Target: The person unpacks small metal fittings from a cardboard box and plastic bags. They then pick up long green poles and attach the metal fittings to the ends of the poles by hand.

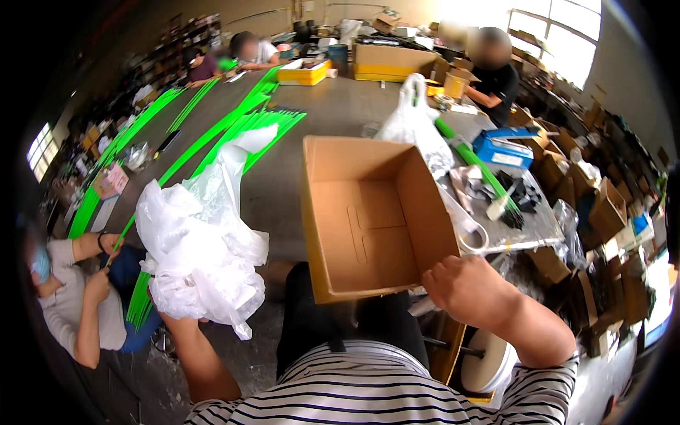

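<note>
Carton (343, 195) left of right hand (462, 287), corner in its grip; plastic bag (205, 273) over left hand (167, 314), grip unclear

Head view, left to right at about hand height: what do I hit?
Seated co-worker's light shirt → crumpled white plastic → open cardboard box → right hand → brown carton on the far-right pile.

bright paned window (556, 37) at right, pale wall (630, 85), dark worktable (333, 110), cluttered shelves (185, 41) at left, grey floor (244, 347)

Along the near edge of the counter (282, 205), access is obstructed by cardboard box (382, 219) and white plastic bundle (205, 262); between them, a gap is left.
</note>
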Action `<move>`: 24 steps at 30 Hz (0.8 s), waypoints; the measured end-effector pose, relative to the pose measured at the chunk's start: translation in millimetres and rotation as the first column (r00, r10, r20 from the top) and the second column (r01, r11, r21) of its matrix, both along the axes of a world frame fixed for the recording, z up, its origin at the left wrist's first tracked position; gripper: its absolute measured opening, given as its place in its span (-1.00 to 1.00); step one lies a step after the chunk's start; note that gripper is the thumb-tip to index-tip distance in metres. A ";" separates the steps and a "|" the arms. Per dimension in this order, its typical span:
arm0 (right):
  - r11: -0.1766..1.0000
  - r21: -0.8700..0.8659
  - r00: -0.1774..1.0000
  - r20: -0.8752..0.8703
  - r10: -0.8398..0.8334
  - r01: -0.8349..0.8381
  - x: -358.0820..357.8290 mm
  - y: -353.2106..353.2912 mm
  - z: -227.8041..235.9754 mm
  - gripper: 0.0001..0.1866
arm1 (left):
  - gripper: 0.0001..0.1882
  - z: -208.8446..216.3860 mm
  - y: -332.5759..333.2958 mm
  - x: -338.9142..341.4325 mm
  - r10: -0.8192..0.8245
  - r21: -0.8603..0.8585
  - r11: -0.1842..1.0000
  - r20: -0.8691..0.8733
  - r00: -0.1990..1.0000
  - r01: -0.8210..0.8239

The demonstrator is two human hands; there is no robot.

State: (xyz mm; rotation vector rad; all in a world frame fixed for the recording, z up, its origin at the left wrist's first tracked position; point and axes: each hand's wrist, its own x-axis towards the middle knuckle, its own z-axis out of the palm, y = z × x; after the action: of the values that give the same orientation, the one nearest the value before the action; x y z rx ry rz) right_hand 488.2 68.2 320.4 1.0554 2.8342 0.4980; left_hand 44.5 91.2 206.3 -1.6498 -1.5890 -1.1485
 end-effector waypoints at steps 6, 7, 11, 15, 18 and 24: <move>0.987 0.031 0.982 0.115 0.152 -0.156 -52.7 102.2 -41.1 -0.91 | -0.69 -22.8 -19.3 -38.3 0.114 -0.143 0.985 0.079 0.990 -0.101; 0.990 0.009 0.987 0.085 0.140 -0.141 -56.4 114.4 -44.7 -0.90 | -0.69 -23.7 -16.4 -40.7 0.125 -0.157 0.982 0.093 0.988 -0.110; 0.977 -0.091 0.926 -0.346 0.148 -0.190 -57.8 156.6 -24.6 -0.86 | -0.67 -23.8 6.0 -45.3 0.150 -0.182 0.975 0.134 0.980 -0.124; 0.949 -0.314 0.908 -0.390 -0.156 0.028 -82.2 211.5 -8.2 -0.77 | -0.65 -22.4 36.0 -50.4 0.134 -0.179 0.979 0.218 0.967 -0.095; 0.923 -0.384 0.919 -0.356 -0.167 0.019 -102.2 249.3 -40.1 -0.64 | -0.64 -12.4 40.9 -53.0 0.126 -0.172 0.982 0.265 0.956 -0.081; 0.888 -0.458 0.908 -0.357 -0.219 0.035 -112.7 266.6 -42.3 -0.40 | -0.61 -9.5 46.8 -62.0 0.098 -0.160 0.986 0.369 0.924 -0.040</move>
State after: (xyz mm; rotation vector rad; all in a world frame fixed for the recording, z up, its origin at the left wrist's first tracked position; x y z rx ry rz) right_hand 375.4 334.7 278.1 1.3523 2.9449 -0.4188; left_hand -17.5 137.9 196.7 -1.5121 -1.9993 -1.4018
